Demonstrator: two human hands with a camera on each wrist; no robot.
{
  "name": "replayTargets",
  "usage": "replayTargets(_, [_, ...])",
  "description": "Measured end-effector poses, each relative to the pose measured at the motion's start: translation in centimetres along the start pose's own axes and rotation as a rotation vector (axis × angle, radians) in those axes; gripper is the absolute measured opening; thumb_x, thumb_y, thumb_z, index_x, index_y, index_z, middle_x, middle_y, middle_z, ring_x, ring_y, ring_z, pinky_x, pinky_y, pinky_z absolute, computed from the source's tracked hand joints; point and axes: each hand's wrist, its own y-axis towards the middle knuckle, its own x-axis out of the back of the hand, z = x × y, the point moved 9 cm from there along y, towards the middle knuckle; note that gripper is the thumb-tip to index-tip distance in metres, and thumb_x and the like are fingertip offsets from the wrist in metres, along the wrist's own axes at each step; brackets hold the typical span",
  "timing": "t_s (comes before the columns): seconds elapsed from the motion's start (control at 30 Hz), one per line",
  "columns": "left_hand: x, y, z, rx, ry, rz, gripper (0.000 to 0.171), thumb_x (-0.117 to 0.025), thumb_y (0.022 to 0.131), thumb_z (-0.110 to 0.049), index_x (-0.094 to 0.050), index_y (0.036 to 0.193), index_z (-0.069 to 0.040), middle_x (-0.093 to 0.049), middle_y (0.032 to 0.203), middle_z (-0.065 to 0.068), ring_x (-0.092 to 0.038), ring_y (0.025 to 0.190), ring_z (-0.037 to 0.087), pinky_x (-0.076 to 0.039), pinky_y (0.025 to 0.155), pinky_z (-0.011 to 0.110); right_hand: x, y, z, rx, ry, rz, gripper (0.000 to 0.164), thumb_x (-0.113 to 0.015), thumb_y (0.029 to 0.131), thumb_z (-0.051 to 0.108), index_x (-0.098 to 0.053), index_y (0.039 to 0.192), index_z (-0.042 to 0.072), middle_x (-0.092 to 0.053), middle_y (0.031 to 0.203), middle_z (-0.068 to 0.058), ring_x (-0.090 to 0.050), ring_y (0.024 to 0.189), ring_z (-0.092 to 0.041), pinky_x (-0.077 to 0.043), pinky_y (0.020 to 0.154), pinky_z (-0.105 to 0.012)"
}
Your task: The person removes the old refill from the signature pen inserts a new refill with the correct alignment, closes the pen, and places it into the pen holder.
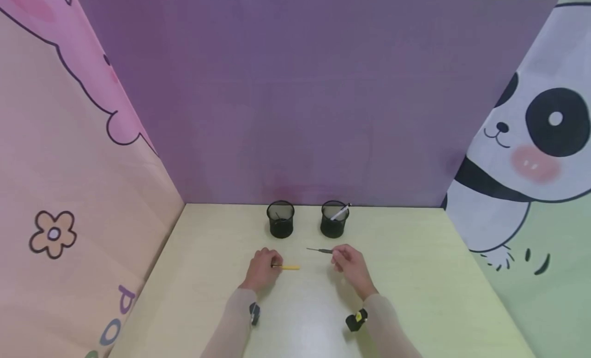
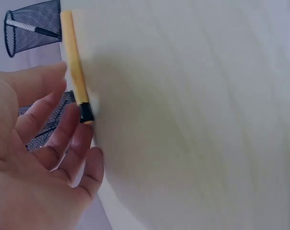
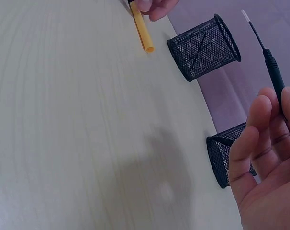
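Note:
A yellow pen barrel (image 2: 74, 57) with a black end lies on the table. In the left wrist view my left hand (image 2: 44, 129) is beside it, with thumb and fingers loosely bent. Its fingertips are right at the barrel's side and black end, none wrapped round it. Above the table, my right hand (image 3: 272, 153) pinches the black ribbed grip section of a pen (image 3: 274, 72) between thumb and fingers. A thin dark refill with a pale, clear end sticks out of it, pointing left in the head view (image 1: 318, 250).
Two black mesh pen holders stand at the back, the left holder (image 1: 281, 227) with a dark, thin thing in it, the right holder (image 1: 332, 229) with a white pen (image 1: 340, 212). A purple wall (image 1: 314, 101) rises behind the table (image 1: 304, 317); printed panels flank it.

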Motion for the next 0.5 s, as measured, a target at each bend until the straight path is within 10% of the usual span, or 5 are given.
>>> replayTargets(0.5, [3.1, -0.9, -4.6, -0.102, -0.273, -0.100, 0.010, -0.070, 0.097, -0.015, -0.073, 0.106, -0.013, -0.069, 0.097, -0.002, -0.061, 0.089, 0.013, -0.051, 0.079, 0.028, -0.6, -0.4, 0.9, 0.033, -0.006, 0.018, 0.018, -0.060, 0.103, 0.012, -0.065, 0.114, -0.001, -0.067, 0.089, -0.007, -0.061, 0.075, -0.019, -0.052, 0.068, -0.029])
